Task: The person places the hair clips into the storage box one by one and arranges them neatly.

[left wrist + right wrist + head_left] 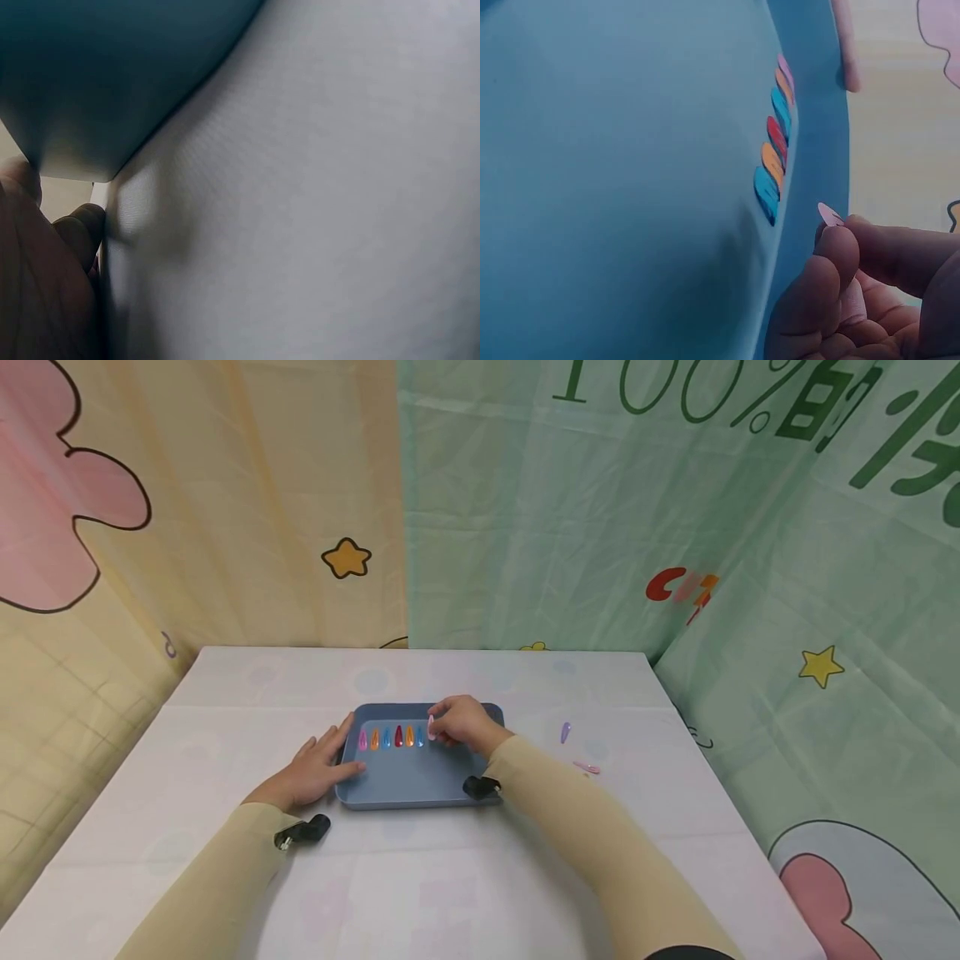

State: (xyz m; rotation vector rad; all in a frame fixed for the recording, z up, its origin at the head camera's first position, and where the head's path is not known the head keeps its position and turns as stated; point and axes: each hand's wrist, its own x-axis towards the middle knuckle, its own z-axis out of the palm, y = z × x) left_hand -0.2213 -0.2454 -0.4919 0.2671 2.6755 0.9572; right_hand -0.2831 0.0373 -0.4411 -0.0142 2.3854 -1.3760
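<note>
A blue-grey rectangular tray [412, 782] lies on the table, with several teardrop-shaped snap hair clips [398, 737] in a row along its far side, in pink, orange, blue and red. My right hand [468, 723] is over the tray's far right part. Between thumb and fingertips it pinches a pale pink hair clip [828, 214], just past the right end of the row. At the tray's left edge, my left hand [306, 774] rests with its fingers extended along the outside and the thumb over the rim. The left wrist view shows mostly tray side and tablecloth.
Right of the tray lie a purple hair clip [566, 732] and a pink hair clip [587, 767], near my right sleeve [592, 835]. A pale patterned cloth covers the table [375, 885]. Printed curtains [525, 527] hang behind and beside it.
</note>
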